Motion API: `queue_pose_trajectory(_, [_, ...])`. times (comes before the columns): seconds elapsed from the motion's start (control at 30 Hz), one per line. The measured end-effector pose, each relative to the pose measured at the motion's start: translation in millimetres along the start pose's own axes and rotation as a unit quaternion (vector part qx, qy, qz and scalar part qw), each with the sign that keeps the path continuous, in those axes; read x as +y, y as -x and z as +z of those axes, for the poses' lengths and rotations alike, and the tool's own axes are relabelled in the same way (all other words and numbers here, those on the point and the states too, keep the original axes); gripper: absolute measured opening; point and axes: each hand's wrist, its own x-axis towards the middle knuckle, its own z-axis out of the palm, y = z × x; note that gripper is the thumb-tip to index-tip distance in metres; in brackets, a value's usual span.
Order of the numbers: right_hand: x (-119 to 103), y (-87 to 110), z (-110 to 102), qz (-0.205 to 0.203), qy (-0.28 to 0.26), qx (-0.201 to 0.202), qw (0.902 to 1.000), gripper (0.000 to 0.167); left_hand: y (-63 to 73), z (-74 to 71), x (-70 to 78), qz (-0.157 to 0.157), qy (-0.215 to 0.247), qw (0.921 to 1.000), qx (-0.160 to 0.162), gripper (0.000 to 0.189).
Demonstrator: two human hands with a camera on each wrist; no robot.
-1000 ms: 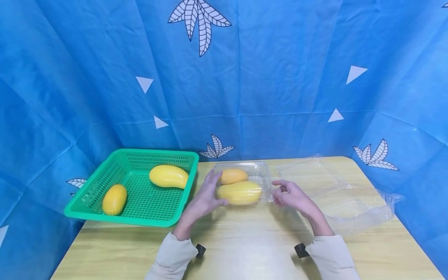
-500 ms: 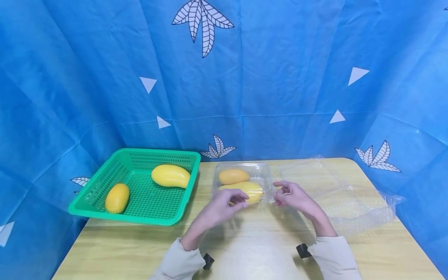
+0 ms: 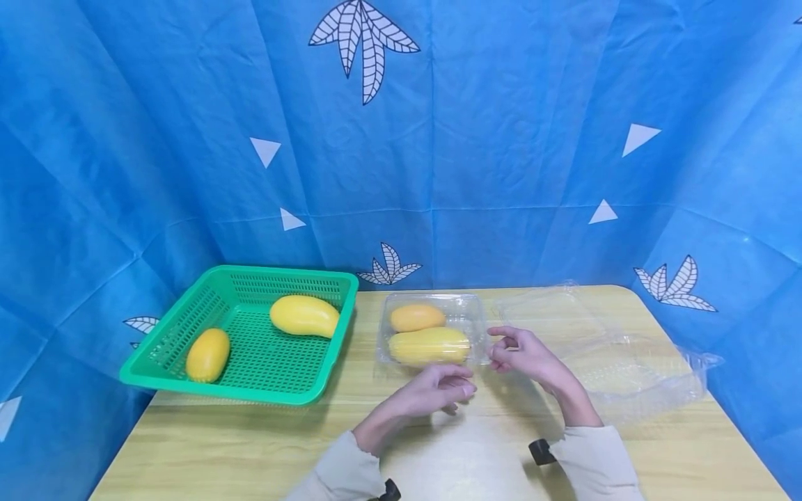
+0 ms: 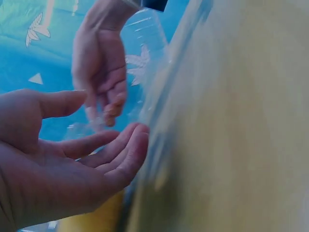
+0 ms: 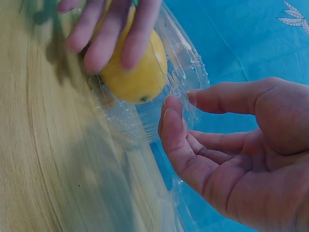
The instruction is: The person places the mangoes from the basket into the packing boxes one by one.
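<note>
A clear plastic clamshell box [image 3: 466, 306] stands at the table's back middle. In it lie an orange-yellow mango [image 3: 418, 317] and, in front, a longer yellow mango [image 3: 429, 346]. My right hand [image 3: 523, 355] is at the box's right side; the right wrist view shows its thumb and fingertips pinching the clear edge. My left hand [image 3: 432, 391] hovers before the box's front edge, fingers loosely bent and holding nothing. In the left wrist view this hand [image 4: 82, 159] is palm up, fingers spread from the thumb.
A green basket [image 3: 219, 396] at the left holds a long yellow mango [image 3: 303, 316] and a smaller orange-yellow one [image 3: 208, 355]. Another clear plastic clamshell [image 3: 633, 376] lies unfolded at the right. A blue patterned curtain [image 3: 501, 139] hangs behind the table [image 3: 219, 459].
My left hand has left the box's left side, passing across the front mango toward me and to the right. My right hand stays at the box's right edge.
</note>
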Motion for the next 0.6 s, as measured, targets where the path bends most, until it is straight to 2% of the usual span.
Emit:
queue_pose_trajectory(0.1, [0, 0.4, 0, 0.002, 0.000, 0.000, 1.0000, 0.058, -5.0, 5.5, -8.1, -0.022, 0.089, 0.9956, 0.017, 0.048])
queue_pose_trajectory(0.17, [0, 0.9, 0, 0.004, 0.001, 0.000, 1.0000, 0.058, -8.5, 9.2, -12.1, -0.030, 0.145, 0.9882, 0.037, 0.045])
queue_pose_trajectory(0.27, [0, 1.1, -1, 0.007, 0.005, 0.002, 1.0000, 0.059, -14.2, 14.1, -16.2, -0.032, 0.205, 0.9760, 0.067, 0.042])
queue_pose_trajectory(0.4, [-1, -0.3, -1, 0.007, 0.015, 0.010, 0.9998, 0.059, -20.9, 18.4, -17.9, -0.038, 0.254, 0.9608, 0.104, 0.042])
queue_pose_trajectory(0.6, [2, -4.7, 1, 0.004, 0.010, 0.023, 0.9997, 0.061, -27.9, 19.6, -15.1, -0.056, 0.309, 0.9389, 0.141, 0.043])
